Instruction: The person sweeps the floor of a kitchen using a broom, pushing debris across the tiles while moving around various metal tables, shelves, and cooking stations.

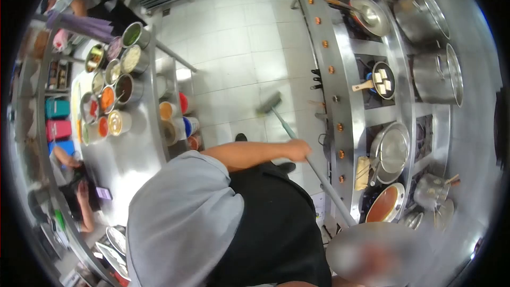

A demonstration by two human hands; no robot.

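Observation:
My left hand is closed around the handle of a broom, with the arm stretched across in front of my black apron. Slanting down and away, the handle ends at a dark broom head on the white tiled floor. Its upper end runs into a blurred patch at the lower right. A reddish shape shows inside that blur, but I cannot make out whether it is my right hand. Bits of skin appear at the bottom edge, without visible fingers.
Along the right runs a stove with a small pan of white cubes, a pan of red-orange sauce and tall pots. At left, a steel counter carries food containers and a phone. Other people stand beyond it.

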